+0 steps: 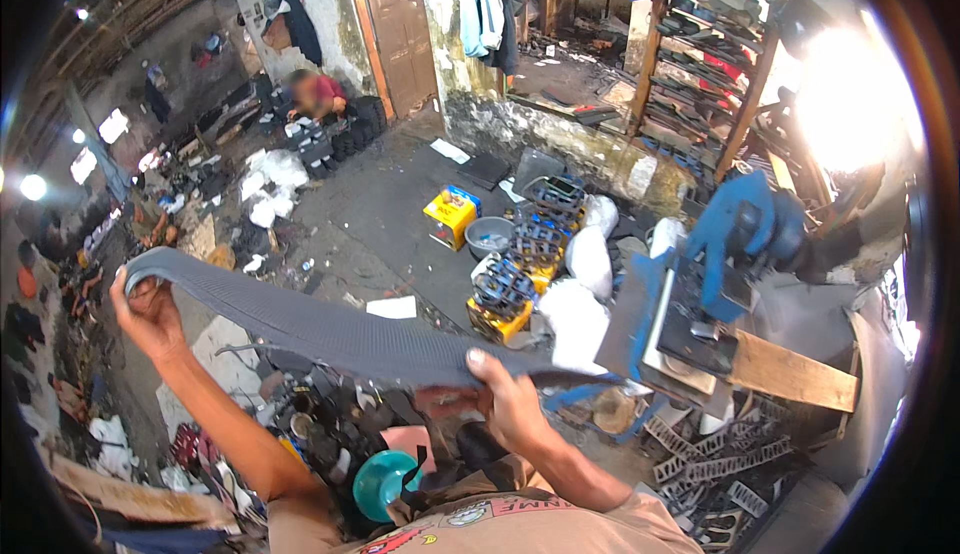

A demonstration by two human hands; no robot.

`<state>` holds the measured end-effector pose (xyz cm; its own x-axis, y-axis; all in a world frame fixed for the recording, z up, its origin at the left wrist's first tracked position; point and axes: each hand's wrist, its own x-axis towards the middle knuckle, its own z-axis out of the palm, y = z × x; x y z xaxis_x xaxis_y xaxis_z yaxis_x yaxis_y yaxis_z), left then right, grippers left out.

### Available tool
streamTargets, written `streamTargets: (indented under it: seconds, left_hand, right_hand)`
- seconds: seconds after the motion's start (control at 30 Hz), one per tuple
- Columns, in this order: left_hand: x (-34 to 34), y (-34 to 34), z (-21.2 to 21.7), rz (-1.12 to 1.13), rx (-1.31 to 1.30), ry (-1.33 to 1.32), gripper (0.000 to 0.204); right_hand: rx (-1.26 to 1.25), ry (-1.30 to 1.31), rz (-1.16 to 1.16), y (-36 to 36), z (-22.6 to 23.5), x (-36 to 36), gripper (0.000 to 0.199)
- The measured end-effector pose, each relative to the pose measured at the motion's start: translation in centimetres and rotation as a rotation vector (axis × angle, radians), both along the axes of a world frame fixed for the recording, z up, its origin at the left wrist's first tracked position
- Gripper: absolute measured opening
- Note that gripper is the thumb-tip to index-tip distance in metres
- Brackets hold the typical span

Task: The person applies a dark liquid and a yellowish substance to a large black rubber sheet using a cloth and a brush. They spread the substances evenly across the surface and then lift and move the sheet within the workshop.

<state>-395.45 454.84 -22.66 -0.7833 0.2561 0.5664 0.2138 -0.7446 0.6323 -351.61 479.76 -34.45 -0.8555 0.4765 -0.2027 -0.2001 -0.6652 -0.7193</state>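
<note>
a long, dark grey sheet [310, 309], rubber-like and finely ribbed, is hanging in the air in front of the body, above a pile of dark scraps [330, 419]. the left hand [152, 322] is gripping its curled left end, fingers wrapping round the edge; the right hand [508, 404] is clasping the near edge toward the other end, thumb lying on top. the right end is pointing toward the blue machine [735, 244]; whether the two are touching cannot be told. because the sheet is bowing along its length and curling at one end, it is probably behaving as bendy but springy, fairly light and hardly fragile; the ribbing is likely giving the skin good purchase. holds near both ends are seeming best suited, since a single hold is likely leaving the rest drooping. a teal bowl [380, 484] is lying below, between the forearms.
</note>
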Motion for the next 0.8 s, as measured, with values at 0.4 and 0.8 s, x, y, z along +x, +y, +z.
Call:
streamTargets:
  seconds: [0.4, 0.8]
  left_hand:
    - [-33.6, 17.6, -2.9, 0.571, -0.135, 0.093, 0.048]
    - [-61.1, 38.6, -10.0, 0.943, 0.074, -0.127, 0.048]
  right_hand:
    - [0.320, 0.028, 0.024, 37.2, -10.3, -61.4, 0.029]
    - [0.355, 0.232, -0.097, 63.5, -3.4, -102.7, 0.024]
